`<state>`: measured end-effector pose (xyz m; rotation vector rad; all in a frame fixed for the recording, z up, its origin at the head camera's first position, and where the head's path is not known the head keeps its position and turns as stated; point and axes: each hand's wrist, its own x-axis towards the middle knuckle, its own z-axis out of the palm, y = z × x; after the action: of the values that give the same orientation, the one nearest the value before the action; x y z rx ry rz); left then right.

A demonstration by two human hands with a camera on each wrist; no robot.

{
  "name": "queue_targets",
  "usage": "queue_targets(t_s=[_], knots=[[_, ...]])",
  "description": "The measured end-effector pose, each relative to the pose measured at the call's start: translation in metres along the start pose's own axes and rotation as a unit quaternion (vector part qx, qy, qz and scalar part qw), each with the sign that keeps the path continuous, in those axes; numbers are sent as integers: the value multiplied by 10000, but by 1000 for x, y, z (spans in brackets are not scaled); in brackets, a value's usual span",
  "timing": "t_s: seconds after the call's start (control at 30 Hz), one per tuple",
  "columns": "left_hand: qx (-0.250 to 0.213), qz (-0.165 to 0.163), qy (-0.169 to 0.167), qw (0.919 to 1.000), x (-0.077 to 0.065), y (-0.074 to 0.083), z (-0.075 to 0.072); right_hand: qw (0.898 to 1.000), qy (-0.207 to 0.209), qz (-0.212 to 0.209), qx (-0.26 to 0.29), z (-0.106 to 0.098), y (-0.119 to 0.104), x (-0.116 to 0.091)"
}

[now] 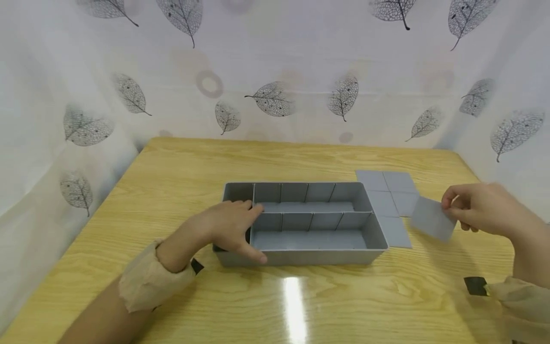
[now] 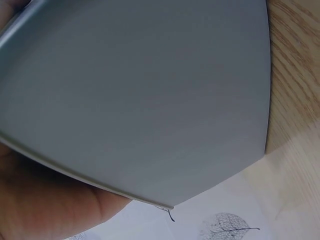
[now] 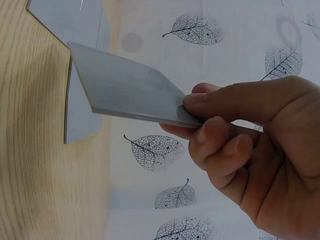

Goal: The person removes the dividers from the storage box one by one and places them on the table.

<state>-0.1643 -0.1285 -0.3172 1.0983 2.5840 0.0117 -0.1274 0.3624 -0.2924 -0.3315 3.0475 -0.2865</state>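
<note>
A grey divided tray point(image 1: 301, 258) stands on the table, with a narrow compartment at its left end and two long rows beside it. My left hand point(image 1: 232, 227) rests across that left end, fingers spread and thumb stretched over the front rim. In the left wrist view, the tray's smooth outer wall point(image 2: 150, 100) fills most of the picture. My right hand point(image 1: 483, 208) pinches a thin grey square plate point(image 1: 431, 219) by one edge between thumb and fingers, tilted above the table. In the right wrist view, the plate point(image 3: 125, 87) points away from the fingertips.
Several matching flat grey plates point(image 1: 397, 183) lie edge to edge on the table, right of the tray. The wooden table point(image 1: 343, 306) ends at a leaf-printed curtain point(image 1: 301, 57) behind. Small black patches point(image 1: 475, 285) show near both sleeve cuffs.
</note>
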Motion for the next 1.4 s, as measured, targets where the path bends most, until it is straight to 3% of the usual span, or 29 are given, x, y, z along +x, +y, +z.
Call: queue_targets(t_s=[0.1, 0.33, 0.5, 0.6, 1.0, 1.4], knots=[[-3, 57, 35, 10000, 0, 1, 0, 9986, -453, 268, 108, 3, 5, 1], [-38, 32, -1, 10000, 0, 2, -2, 9931, -918, 677, 285, 3, 11, 1], [25, 10, -24, 10000, 0, 2, -2, 9751, -1750, 1159, 720, 9, 20, 0], [59, -30, -62, 10000, 0, 2, -2, 9677, -2037, 1227, 837, 12, 23, -1], [-96, 24, -35, 9999, 0, 1, -2, 9588, -2379, 1217, 967, 19, 24, 2], [45, -22, 20, 10000, -2, 1, -1, 9547, -2527, 1202, 1010, 28, 26, 7]])
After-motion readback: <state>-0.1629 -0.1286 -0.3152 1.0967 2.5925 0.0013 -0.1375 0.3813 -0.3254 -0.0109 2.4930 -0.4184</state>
